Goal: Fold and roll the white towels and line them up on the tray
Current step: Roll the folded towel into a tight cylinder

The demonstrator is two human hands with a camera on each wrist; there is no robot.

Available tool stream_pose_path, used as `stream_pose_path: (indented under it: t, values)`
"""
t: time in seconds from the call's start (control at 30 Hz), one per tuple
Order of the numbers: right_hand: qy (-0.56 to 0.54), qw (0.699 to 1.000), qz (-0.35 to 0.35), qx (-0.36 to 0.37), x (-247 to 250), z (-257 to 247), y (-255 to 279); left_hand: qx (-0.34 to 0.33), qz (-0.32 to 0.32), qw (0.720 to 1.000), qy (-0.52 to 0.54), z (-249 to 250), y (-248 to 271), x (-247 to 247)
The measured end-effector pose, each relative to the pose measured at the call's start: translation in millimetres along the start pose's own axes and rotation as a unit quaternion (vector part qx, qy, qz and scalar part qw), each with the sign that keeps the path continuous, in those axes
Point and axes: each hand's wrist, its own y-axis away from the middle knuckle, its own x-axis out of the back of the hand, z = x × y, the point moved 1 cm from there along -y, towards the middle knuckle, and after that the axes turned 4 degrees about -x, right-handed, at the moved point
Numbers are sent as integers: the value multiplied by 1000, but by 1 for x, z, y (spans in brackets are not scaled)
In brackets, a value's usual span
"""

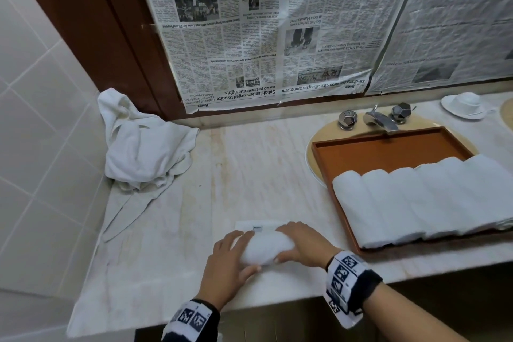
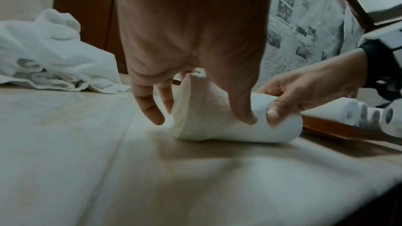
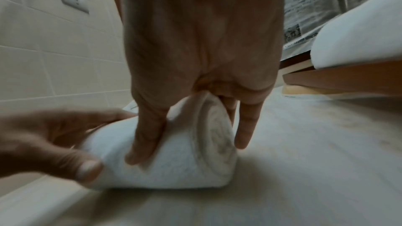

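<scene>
A white towel roll lies on the marble counter near its front edge, with a short flat tail carrying a label still spread behind it. My left hand grips the roll's left end, and my right hand grips its right end, thumbs in front and fingers over the top. The left wrist view shows the left hand on the roll; the right wrist view shows the right hand beside the spiral end. Several rolled towels lie side by side on the brown tray.
A heap of loose white towels sits at the counter's back left against the tiled wall. The tray rests over the sink, below the faucet. A cup and saucer stand at the far right. Newspaper covers the mirror.
</scene>
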Motion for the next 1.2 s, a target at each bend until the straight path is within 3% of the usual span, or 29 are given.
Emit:
stream_pose_path:
  t: [0.2,0.37,0.43,0.6,0.87,1.0,1.2]
  values:
    - [-69,996,-56,-21,10,-1,8,-5,-109,992,65,-2,-29,32]
    - [121,991,59,-18,-10,-4,24,31,-210,975,67,-6,-54,44]
    - [110,992,60,-15,-9,-4,20,44,-225,972,57,-10,-58,44]
    - [20,997,-48,-61,7,7,-3,36,-238,968,75,-2,-59,46]
    - [-45,983,-147,-96,14,7,-5,99,-281,951,89,0,-52,39]
    - [-64,980,-154,-106,8,11,2,123,-314,937,93,7,-50,37]
    - [6,989,-121,-81,5,14,13,125,-321,937,53,12,-45,37]
